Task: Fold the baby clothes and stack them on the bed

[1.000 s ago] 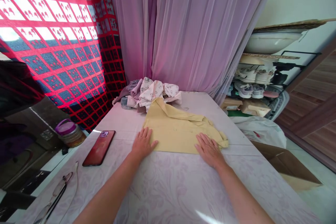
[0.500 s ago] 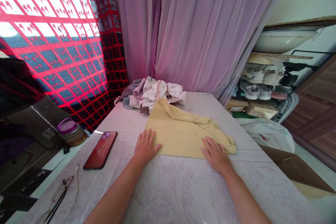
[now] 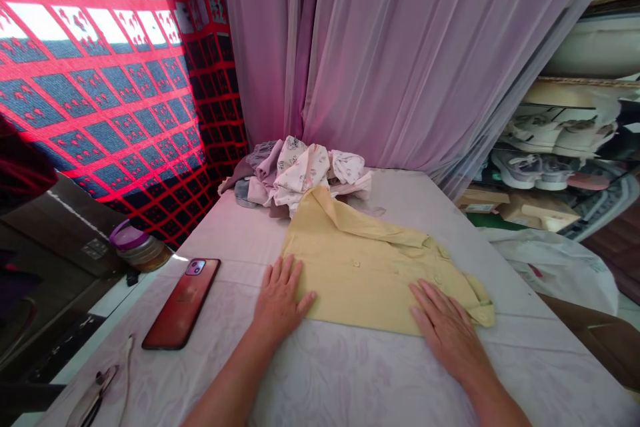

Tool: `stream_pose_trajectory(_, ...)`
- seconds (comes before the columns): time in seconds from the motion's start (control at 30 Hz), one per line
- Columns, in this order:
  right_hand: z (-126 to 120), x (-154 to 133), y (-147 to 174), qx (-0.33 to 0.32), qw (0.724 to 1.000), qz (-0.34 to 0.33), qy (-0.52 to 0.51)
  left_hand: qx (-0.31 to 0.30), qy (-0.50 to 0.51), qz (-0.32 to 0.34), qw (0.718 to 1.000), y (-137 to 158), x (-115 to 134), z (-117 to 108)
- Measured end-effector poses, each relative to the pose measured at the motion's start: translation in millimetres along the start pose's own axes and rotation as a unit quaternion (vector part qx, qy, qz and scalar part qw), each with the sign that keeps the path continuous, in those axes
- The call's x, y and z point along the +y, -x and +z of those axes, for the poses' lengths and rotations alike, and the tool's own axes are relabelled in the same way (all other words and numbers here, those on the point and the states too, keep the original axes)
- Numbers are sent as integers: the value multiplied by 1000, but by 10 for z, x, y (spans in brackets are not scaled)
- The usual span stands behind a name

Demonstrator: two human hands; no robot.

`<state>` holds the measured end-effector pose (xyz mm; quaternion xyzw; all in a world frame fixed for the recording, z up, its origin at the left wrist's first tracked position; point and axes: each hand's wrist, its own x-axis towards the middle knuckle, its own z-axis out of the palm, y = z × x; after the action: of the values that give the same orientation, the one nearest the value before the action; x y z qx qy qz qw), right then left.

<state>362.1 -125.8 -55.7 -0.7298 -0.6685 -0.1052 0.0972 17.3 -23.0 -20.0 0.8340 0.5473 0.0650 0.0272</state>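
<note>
A yellow buttoned shirt [image 3: 360, 287] lies folded on the table, its straight edge toward me and its collar area at the far side. My left hand [image 3: 281, 297] rests flat at the shirt's left near corner, fingers spread and thumb on the cloth. Over the right part of the near edge lies my right hand [image 3: 445, 327], also flat, with its fingers on the fabric near the rolled sleeve cuff [image 3: 483, 307]. Neither hand grips anything. Just behind the shirt, a pile of crumpled clothes [image 3: 300, 170] in pink, white and grey touches its far tip.
On the left of the table [image 3: 370, 387] lie a red phone [image 3: 183, 307], eyeglasses [image 3: 95, 393] and a white cable [image 3: 127, 373]. A purple-lidded jar [image 3: 140, 247] stands beyond the left edge. Purple curtains [image 3: 390, 60] hang behind; a shoe rack [image 3: 540, 170] stands at right.
The view has shifted closer and slightly leftward, so the shirt appears larger. My hands stay flat on it, the right one appearing farther from the left. The shirt keeps its folded shape.
</note>
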Motion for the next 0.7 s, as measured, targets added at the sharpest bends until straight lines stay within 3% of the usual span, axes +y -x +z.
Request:
stream_pose_trajectory(0.27,39,34,14,22,1000,-17,1,19,4,5,1000,43,-27,54)
stream_pose_trajectory(0.7,-86,-40,-41,-20,999,3,-29,-22,-10,-19,1000,27,45,-105)
